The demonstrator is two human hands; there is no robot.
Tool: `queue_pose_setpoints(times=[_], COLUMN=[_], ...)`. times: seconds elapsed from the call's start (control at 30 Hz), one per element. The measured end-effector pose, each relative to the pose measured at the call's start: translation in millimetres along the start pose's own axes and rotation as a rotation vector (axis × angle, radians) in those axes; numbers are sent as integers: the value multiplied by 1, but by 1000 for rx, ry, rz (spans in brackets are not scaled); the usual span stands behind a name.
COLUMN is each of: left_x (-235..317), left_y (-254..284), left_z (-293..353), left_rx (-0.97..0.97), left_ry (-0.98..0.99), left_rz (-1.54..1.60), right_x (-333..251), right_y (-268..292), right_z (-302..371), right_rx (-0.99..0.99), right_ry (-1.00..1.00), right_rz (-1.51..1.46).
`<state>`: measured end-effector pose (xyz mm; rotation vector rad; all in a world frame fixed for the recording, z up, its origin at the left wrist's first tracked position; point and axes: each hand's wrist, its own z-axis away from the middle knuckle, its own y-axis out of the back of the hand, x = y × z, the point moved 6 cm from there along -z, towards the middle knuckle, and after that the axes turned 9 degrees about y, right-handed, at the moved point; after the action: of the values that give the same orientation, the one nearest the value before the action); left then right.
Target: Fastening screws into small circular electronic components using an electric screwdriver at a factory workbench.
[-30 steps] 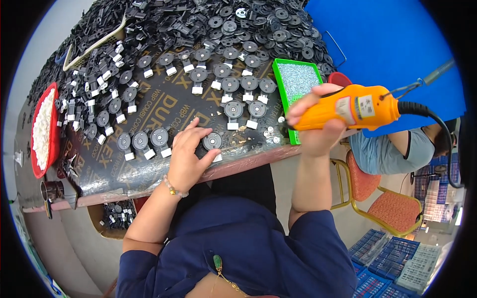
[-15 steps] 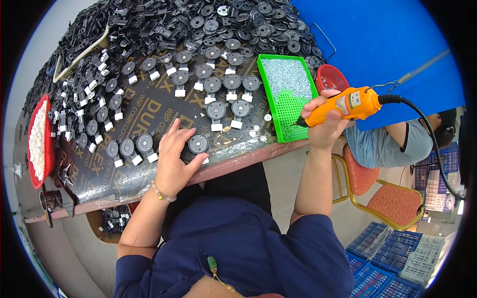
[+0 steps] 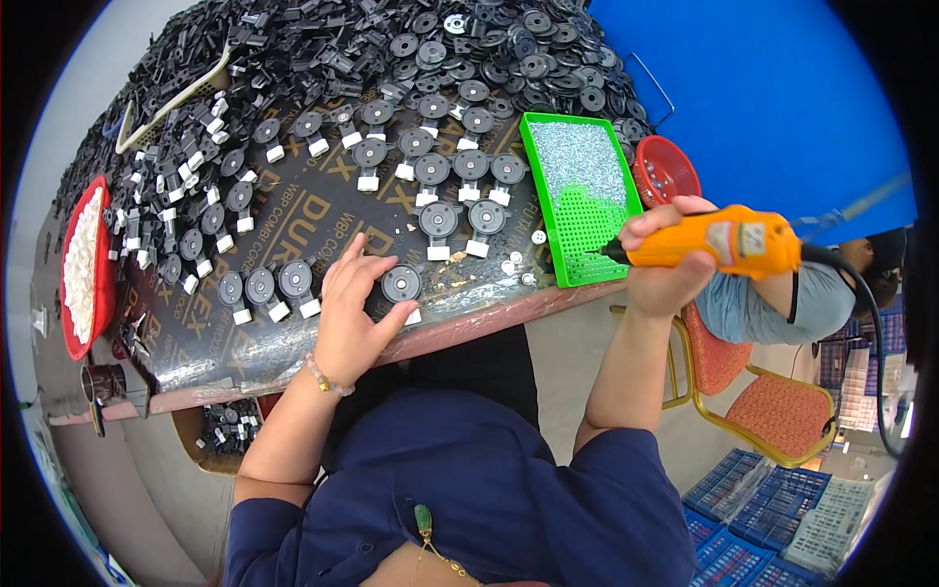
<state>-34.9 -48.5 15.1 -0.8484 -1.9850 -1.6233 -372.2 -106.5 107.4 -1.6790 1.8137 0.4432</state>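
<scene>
My right hand (image 3: 665, 256) is closed around an orange electric screwdriver (image 3: 729, 242). The dark tip points left, over the perforated front part of a green tray (image 3: 594, 277); whether it touches the tray I cannot tell. Small silvery screws (image 3: 579, 161) cover the tray's far part. On the table near its front edge, my left hand (image 3: 354, 313) lies with fingers and thumb spread, next to a black disc-shaped part (image 3: 401, 283) with a white end. Similar assembled parts (image 3: 437, 225) stand in loose rows beyond it, and several more (image 3: 259, 289) lie left of the hand.
Heaps of black parts (image 3: 323, 59) fill the table's far side. A red basin of white pieces (image 3: 82, 264) sits at the left, a red bowl (image 3: 668, 168) beyond the tray. Another person (image 3: 822, 298) is at the right, near red chairs (image 3: 782, 416). The screwdriver hangs from a spring and cable.
My right hand has moved the screwdriver slightly right, its tip still over the green tray. My left hand stays beside the same disc part. The whole view has shifted a little.
</scene>
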Motion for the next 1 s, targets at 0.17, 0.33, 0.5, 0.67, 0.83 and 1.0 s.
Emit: queue_pose_setpoints(times=[0.17,0.33,0.5,0.67,0.83,1.0], left_x=[1,-2,0,-3,-3,-4], left_y=[-1,-2,0,0,1,-1], left_z=[-2,-2,-2,-3,-3,-2], left_rx=[-14,-14,-8,-10,-19,-31], left_ry=[1,-18,-5,2,12,16], left_rz=[26,25,38,59,56,74], right_x=[-11,5,19,23,22,20], right_y=[-64,-149,-193,-199,-201,-205], right_z=[13,41,55,60,59,59], right_rx=[-95,-247,-331,-320,-326,-348], right_ry=[-29,-252,-399,-399,-390,-405], right_rz=[-307,-482,-659,-667,-653,-643])
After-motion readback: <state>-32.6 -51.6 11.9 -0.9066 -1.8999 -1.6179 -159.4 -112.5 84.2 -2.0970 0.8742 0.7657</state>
